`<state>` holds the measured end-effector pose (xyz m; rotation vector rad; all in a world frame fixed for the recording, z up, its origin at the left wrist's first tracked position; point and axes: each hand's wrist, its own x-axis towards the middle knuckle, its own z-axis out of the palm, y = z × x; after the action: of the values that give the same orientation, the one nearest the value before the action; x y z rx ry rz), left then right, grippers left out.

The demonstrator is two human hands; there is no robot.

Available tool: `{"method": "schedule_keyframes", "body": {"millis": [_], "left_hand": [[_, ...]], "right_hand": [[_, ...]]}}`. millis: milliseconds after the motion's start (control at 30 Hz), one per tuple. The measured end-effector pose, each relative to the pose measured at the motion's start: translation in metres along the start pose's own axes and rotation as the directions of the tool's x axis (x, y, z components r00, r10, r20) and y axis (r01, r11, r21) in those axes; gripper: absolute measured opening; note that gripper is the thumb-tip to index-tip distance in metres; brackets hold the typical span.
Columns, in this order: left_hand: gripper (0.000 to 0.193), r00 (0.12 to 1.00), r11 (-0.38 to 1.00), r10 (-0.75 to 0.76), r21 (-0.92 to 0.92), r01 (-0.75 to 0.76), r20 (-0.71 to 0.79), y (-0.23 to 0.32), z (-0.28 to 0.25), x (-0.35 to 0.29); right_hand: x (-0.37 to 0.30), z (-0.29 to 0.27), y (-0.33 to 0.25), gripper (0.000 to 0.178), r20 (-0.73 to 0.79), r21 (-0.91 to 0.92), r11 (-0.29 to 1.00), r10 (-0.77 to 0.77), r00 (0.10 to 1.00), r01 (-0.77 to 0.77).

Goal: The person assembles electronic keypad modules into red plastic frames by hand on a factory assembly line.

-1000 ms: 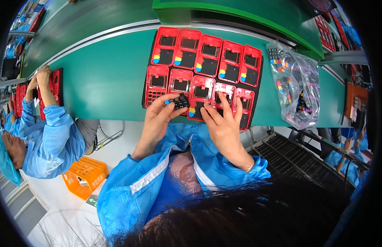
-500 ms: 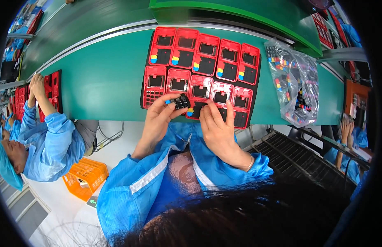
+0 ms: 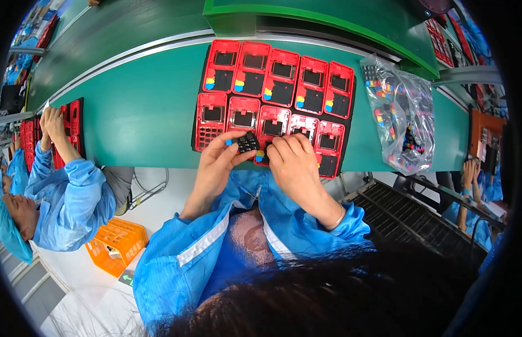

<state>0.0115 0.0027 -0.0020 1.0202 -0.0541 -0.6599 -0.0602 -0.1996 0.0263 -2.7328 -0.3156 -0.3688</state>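
Observation:
My left hand (image 3: 213,167) grips a black rubber keypad (image 3: 248,142) between thumb and fingers. A blue key shows at its edge, beside my fingertips. My right hand (image 3: 294,167) has its fingers bent together over a red plastic housing (image 3: 272,114) in the near row; they hide what lies beneath, though a bit of yellow and blue keys shows beside them. At the row's left end, a red housing (image 3: 209,133) has bare key holes. In the far row, several red housings (image 3: 280,60) have black keypads with blue, yellow and red keys lying in them.
The housings lie on a black tray (image 3: 346,135) on the green bench (image 3: 143,101). A clear plastic bag (image 3: 404,112) of keypads lies to the right. At the left, a co-worker (image 3: 69,196) works by more red housings. An orange crate (image 3: 117,244) stands on the floor.
My right hand's spread fingers have drawn together and curled over the middle near housing. My left hand still holds the keypad in nearly the same place. The tray sits slightly nearer me.

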Motion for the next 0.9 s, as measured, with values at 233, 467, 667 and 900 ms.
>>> {"method": "schedule_keyframes", "body": {"millis": [233, 467, 667, 900], "left_hand": [[0.035, 0.998, 0.995, -0.047, -0.087, 0.05, 0.037, 0.001, -0.001, -0.002], [0.038, 0.99, 0.997, -0.071, -0.034, 0.075, 0.12, 0.004, 0.0, -0.005], [0.039, 0.998, 1.0, 0.001, 0.02, 0.0, -0.065, 0.017, -0.024, -0.017], [0.031, 0.971, 0.991, 0.092, 0.115, -0.068, -0.22, 0.019, -0.05, -0.014]], "right_hand": [[0.004, 0.007, 0.006, 0.039, 0.0, 0.007, 1.0, 0.005, 1.0, -0.005], [0.027, -0.006, -0.01, 0.045, -0.257, 0.181, 0.967, -0.129, 0.958, 0.179], [0.009, 0.005, -0.007, 0.033, -0.4, 0.265, 0.944, -0.08, 0.913, 0.199], [0.017, 0.032, -0.023, 0.031, -0.312, -0.069, 0.972, -0.235, 0.92, 0.225]]}}
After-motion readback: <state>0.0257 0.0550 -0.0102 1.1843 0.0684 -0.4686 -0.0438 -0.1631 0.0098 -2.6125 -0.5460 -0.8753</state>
